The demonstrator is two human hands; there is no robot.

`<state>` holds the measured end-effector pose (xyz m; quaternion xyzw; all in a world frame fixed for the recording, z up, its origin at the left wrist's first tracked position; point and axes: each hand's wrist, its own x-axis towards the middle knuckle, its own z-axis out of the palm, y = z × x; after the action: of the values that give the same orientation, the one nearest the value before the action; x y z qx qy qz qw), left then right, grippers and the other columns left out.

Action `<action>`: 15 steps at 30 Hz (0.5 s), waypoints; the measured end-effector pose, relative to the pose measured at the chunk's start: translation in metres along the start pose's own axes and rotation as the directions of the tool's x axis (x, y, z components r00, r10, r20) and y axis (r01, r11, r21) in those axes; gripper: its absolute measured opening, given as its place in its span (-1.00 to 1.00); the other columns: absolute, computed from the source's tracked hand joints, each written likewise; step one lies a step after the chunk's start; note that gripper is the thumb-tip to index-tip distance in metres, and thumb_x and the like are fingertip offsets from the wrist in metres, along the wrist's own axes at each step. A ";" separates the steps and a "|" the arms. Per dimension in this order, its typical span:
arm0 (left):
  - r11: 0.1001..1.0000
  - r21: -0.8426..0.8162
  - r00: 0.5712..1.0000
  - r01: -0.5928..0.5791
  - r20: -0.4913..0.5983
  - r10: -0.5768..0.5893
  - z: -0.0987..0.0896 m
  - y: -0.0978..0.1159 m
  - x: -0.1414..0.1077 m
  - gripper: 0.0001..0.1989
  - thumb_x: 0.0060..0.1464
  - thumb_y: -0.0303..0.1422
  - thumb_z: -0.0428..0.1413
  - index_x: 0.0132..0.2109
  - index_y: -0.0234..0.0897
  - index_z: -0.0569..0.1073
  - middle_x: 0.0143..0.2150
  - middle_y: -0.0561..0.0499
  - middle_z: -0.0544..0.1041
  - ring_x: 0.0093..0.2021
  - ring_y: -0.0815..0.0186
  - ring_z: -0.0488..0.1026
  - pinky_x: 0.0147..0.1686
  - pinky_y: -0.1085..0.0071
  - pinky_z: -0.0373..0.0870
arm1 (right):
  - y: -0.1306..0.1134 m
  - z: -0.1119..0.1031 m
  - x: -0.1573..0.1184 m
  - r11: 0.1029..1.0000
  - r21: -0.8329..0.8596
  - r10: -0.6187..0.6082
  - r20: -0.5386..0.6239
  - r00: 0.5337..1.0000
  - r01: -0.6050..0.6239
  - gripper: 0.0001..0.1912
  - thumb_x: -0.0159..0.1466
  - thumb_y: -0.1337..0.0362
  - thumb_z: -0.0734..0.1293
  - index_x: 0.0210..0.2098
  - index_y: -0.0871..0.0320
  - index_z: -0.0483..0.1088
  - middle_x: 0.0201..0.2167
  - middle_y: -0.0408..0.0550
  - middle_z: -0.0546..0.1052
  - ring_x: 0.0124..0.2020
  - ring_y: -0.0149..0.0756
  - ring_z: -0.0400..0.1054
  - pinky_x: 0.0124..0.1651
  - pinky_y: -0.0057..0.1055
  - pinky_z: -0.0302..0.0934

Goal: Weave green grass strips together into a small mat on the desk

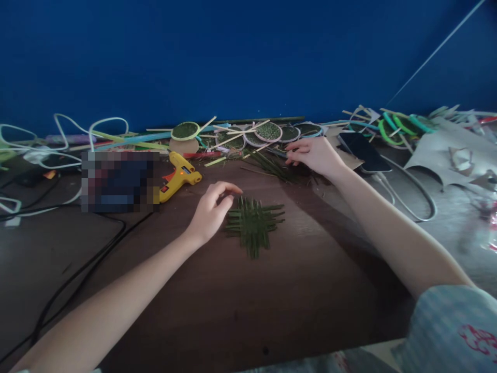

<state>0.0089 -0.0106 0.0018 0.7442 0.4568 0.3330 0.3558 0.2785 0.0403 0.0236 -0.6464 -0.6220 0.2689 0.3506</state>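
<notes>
A small woven mat of dark green leaf strips (254, 225) lies flat on the brown table, its loose ends sticking out on all sides. My left hand (215, 210) is at the mat's upper left corner, thumb and forefinger apart, with nothing visible between them. Farther back, my right hand (314, 155) reaches over a loose bunch of green leaf strips (274, 167). Its fingers are bent and slightly spread, and I see nothing held in them. Whether its fingertips touch the strips is hard to tell.
A yellow hot glue gun (180, 176) lies left of the mat, beside a blurred-out object (120, 181). Several small round woven fans (267, 131) line the blue wall. A phone (365, 151), a cable (433, 210) and cut cardboard (435, 150) are on the right; black cords (97, 254) cross the left.
</notes>
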 end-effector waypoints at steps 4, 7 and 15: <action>0.999 -0.037 0.999 0.013 -0.031 -0.014 0.000 0.000 0.000 -0.82 0.08 -0.40 -0.07 -0.24 -0.23 0.42 -0.22 0.03 0.44 -0.19 0.29 0.34 -0.13 0.35 0.23 | -0.012 0.002 -0.007 0.997 0.012 -0.078 0.021 0.997 0.078 -0.92 0.08 0.32 0.33 -0.44 0.23 0.43 -0.52 0.00 0.53 -0.54 -0.39 0.36 -0.36 -0.36 0.31; 0.998 -0.061 0.998 0.012 -0.054 -0.016 0.001 -0.001 0.001 -0.81 0.12 -0.33 -0.07 -0.25 -0.23 0.42 -0.22 0.03 0.45 -0.16 0.28 0.35 -0.12 0.36 0.22 | -0.028 0.009 -0.018 0.988 0.075 -0.152 0.253 0.955 0.137 -0.92 0.09 0.30 0.32 -0.44 0.20 0.41 -0.53 -0.05 0.53 -0.52 -0.41 0.38 -0.36 -0.39 0.31; 0.995 -0.006 0.995 -0.096 -0.015 0.096 0.002 -0.004 0.002 -0.81 0.12 -0.27 -0.04 -0.32 -0.25 0.41 -0.23 0.02 0.45 -0.13 0.27 0.34 -0.08 0.33 0.20 | -0.052 0.036 -0.045 0.978 0.135 -0.206 0.562 0.801 0.157 -0.88 0.10 0.28 0.29 -0.41 0.22 0.40 -0.59 -0.12 0.49 -0.53 -0.45 0.37 -0.42 -0.49 0.23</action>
<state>0.0098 -0.0076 -0.0020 0.7616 0.4218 0.3569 0.3387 0.2143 -0.0010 0.0388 -0.4583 -0.7460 0.4409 0.1974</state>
